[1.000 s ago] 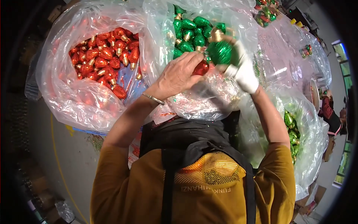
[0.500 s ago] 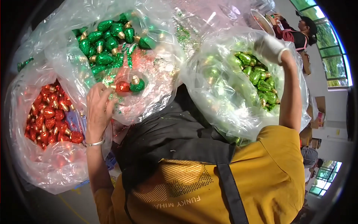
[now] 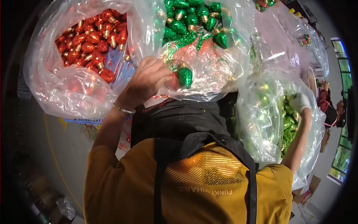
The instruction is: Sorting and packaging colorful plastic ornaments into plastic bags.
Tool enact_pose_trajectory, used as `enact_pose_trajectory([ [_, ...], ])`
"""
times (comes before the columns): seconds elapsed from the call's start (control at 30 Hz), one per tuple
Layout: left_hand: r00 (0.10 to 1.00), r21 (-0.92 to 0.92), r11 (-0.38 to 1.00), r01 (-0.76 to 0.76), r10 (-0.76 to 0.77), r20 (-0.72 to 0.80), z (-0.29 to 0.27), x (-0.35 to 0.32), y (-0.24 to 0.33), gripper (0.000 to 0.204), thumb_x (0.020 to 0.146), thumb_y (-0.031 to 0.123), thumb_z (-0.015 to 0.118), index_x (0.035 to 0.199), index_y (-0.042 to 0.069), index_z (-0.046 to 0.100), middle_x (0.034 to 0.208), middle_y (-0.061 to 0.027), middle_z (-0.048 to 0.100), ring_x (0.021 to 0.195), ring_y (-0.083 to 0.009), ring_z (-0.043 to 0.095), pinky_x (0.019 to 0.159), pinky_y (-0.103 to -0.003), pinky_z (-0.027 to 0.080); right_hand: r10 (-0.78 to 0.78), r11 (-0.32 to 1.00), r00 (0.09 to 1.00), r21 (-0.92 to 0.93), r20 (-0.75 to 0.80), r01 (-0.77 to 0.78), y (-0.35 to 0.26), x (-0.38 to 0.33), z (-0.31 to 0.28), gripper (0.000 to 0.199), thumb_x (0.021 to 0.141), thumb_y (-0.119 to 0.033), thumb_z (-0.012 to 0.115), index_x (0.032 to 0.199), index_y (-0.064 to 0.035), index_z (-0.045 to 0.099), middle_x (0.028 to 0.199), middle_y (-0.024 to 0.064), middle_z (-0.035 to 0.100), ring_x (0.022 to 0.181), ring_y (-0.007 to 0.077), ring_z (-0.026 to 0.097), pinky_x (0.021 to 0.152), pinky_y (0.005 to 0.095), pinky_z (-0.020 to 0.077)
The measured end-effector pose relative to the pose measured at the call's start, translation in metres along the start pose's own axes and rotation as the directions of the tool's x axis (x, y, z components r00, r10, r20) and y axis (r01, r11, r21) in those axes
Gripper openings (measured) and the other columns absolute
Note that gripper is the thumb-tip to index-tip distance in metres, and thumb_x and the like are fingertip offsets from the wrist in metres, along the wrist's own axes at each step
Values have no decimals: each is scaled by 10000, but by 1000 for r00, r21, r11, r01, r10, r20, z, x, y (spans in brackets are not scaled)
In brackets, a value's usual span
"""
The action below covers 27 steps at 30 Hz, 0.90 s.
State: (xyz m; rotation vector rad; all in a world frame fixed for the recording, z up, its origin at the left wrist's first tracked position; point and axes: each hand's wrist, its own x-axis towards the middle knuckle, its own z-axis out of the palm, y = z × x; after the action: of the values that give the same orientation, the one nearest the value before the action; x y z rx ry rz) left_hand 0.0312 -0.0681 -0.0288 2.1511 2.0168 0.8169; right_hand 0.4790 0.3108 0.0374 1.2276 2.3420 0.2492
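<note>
My left hand (image 3: 148, 79), a bracelet at its wrist, is over the near edge of the middle clear plastic bag (image 3: 209, 84). Its fingers are bent and closed; what they grip is hidden. Right beside the fingertips are a glittery green bulb ornament (image 3: 185, 76), its gold cap upward, and a red bulb ornament (image 3: 172, 81), partly covered by the fingers. My right hand (image 3: 300, 102), in a white glove, reaches into the right-hand plastic bag (image 3: 261, 138) against light green bulb ornaments (image 3: 289, 125). Its fingers are out of sight.
Red bulb ornaments (image 3: 93, 41) fill an open plastic bag (image 3: 71, 93) at the left. Dark green ones (image 3: 192, 18) lie at the back of the middle bag. Another person (image 3: 332, 108) is at the far right. A blue crate edge (image 3: 84, 121) shows under the left bag.
The whole view has swung, so the bags appear shifted right. My right hand has gone lower into the light green bulbs. My left hand stays by the red and green bulbs, now covering more of the red one.
</note>
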Motion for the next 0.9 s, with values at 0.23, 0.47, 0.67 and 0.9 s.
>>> enact_pose_trajectory([
  [0.23,957,-95,990,-107,76,-281,19,3,-7,271,738,-10,658,1006,7,624,976,-143,574,970,-311,558,843,-414,469,-333,214,792,777,-511,592,-271,-71,-160,455,783,-188,674,1194,-41,547,1019,139,650,853,203,656,725,329,537],
  [0.47,967,-138,986,-98,62,-248,20,-2,-8,251,743,-18,643,992,-1,621,983,-142,559,956,-302,559,816,-392,483,-720,409,490,270,-491,872,-340,-17,-134,424,757,-160,694,1145,-42,570,1040,146,626,906,304,632,808,348,515],
  [0.67,972,-116,987,-116,89,-219,15,0,-10,192,737,-29,624,927,1,622,948,-136,552,934,-299,555,796,-383,476,-725,536,496,60,-478,842,-339,-41,-152,402,748,-180,695,1095,-18,576,938,189,642,862,325,633,776,394,517],
  [0.9,981,-225,963,-148,114,-157,14,2,-6,174,758,-34,644,930,-25,619,962,-153,566,940,-313,567,812,-376,466,-584,568,658,340,-475,750,-344,-26,-138,286,757,-170,684,971,2,604,787,204,641,751,328,646,680,417,508],
])
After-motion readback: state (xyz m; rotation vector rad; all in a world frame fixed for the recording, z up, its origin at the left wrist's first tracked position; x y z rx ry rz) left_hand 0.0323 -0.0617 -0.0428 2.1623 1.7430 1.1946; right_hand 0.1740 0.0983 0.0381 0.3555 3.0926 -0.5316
